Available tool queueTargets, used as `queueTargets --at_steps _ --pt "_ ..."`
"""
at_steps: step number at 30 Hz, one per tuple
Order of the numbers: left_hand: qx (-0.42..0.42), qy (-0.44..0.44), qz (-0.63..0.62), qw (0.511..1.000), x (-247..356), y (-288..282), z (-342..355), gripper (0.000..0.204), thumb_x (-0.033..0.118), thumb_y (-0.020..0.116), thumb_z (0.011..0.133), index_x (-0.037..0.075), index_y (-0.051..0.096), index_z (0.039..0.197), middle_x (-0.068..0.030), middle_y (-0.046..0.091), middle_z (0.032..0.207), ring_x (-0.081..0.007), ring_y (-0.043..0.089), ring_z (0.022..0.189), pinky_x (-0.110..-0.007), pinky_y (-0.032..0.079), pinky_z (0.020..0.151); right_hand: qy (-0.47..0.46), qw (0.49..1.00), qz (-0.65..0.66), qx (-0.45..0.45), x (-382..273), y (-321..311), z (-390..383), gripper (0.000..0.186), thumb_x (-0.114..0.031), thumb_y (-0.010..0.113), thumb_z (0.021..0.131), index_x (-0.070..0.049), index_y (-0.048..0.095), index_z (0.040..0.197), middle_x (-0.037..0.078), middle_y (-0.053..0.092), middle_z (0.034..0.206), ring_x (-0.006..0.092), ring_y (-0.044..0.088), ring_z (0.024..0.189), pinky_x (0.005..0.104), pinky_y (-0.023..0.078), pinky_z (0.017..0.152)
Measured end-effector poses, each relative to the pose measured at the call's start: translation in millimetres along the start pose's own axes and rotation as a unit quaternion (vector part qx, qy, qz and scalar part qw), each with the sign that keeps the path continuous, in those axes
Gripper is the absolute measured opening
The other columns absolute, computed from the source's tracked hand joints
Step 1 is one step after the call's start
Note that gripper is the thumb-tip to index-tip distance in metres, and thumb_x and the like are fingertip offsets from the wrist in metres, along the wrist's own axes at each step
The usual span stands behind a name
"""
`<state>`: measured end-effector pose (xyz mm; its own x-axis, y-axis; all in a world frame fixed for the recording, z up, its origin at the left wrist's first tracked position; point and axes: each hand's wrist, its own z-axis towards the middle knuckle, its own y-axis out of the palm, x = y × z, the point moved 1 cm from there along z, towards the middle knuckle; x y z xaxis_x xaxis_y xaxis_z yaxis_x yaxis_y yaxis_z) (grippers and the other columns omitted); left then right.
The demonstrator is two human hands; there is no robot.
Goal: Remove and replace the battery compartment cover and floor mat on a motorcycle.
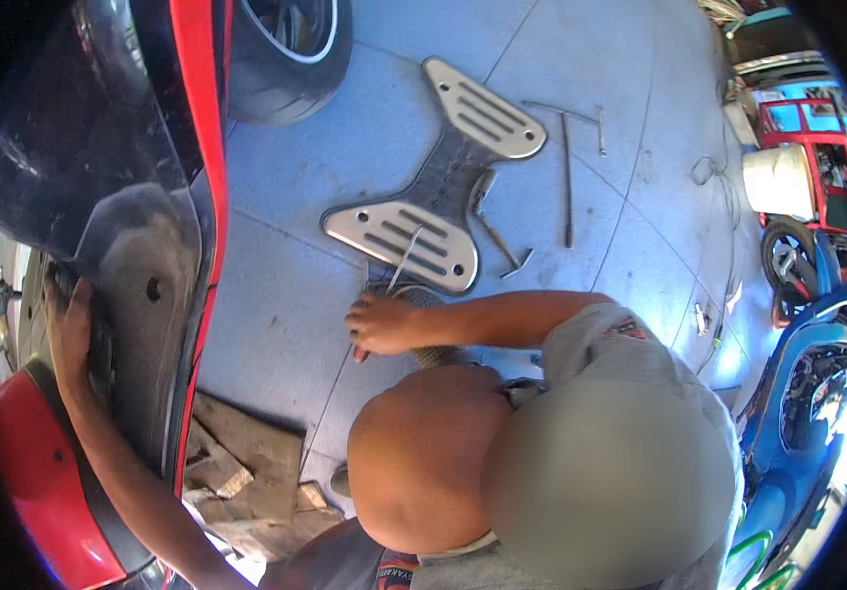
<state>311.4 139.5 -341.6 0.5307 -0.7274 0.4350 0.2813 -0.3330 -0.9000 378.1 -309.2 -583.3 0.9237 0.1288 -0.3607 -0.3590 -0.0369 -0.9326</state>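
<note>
My left hand (71, 329) lies on the black plastic floorboard (153, 251) of a red and black scooter at the left, with its fingers stretched apart along the inner side. A round hole shows in that floorboard. Over the floor in the middle, my right hand (384, 324) is closed around a screwdriver (406, 258). Its thin metal shaft points up and away, and a bit of red handle shows below my fist. Just beyond the tip lies a black foot mat (435, 179) with two slotted silver plates, flat on the floor.
Right of the mat lie a long T-handle wrench (568, 182) and a shorter one (504, 241). A tyre (291, 93) stands at the top. Cardboard (266, 442) lies beside the scooter. A white bucket (779, 185), a red rack (831, 157) and a blue scooter (753, 472) line the right.
</note>
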Motion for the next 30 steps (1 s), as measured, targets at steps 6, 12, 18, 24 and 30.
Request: queueTargets --at_steps 6,12,18,24,30 --pt "0.013 0.021 0.037 0.999 10 8 -3 0.064 0.023 0.061 0.091 -0.011 0.036 0.14 -0.0226 0.047 0.138 -0.03 0.044 0.128 -0.036 0.031 0.109 -0.022 0.998 -0.051 0.035 -8 -10 12 0.028 -0.036 0.062 0.085 -0.009 0.064 0.085 0.006 0.058 0.082 0.0215 0.057 0.087 0.0364 0.044 0.079" --pt "-0.037 -0.027 0.092 0.995 49 -2 -27 0.094 0.047 0.071 0.077 -0.015 0.035 0.138 -0.0333 0.035 0.145 -0.0409 0.033 0.137 -0.042 0.023 0.115 0.074 0.96 0.106 0.249 10 -158 -8 0.018 -0.015 0.068 0.077 -0.005 0.06 0.09 0.011 0.063 0.073 0.0295 0.062 0.069 0.0437 0.049 0.066" --pt "-0.049 -0.069 0.159 0.984 76 -5 -47 0.127 0.067 0.069 0.066 -0.014 0.011 0.146 -0.0377 0.011 0.152 -0.0452 0.005 0.145 -0.051 0.007 0.117 0.2 0.849 0.279 0.401 8 -281 -40 0.044 -0.014 0.075 0.081 0.0 0.048 0.112 0.016 0.065 0.097 0.0256 0.069 0.09 0.034 0.058 0.073" --pt "-0.047 -0.075 0.15 0.985 70 -9 -45 0.124 0.061 0.069 0.068 -0.015 0.009 0.146 -0.0398 0.011 0.15 -0.0467 0.004 0.145 -0.054 0.006 0.116 -0.026 0.744 0.366 0.558 1 -285 43 0.037 -0.004 0.069 0.086 -0.001 0.044 0.113 0.024 0.063 0.109 0.0265 0.067 0.095 0.0324 0.057 0.08" --pt "-0.07 -0.074 0.151 0.983 75 -6 -40 0.126 0.059 0.071 0.065 -0.015 0.008 0.146 -0.0409 0.009 0.15 -0.0479 0.003 0.145 -0.055 0.005 0.115 -0.023 0.749 0.275 0.602 4 -261 127 0.035 0.0 0.074 0.081 0.001 0.05 0.107 0.016 0.068 0.099 0.0177 0.07 0.083 0.0258 0.057 0.066"
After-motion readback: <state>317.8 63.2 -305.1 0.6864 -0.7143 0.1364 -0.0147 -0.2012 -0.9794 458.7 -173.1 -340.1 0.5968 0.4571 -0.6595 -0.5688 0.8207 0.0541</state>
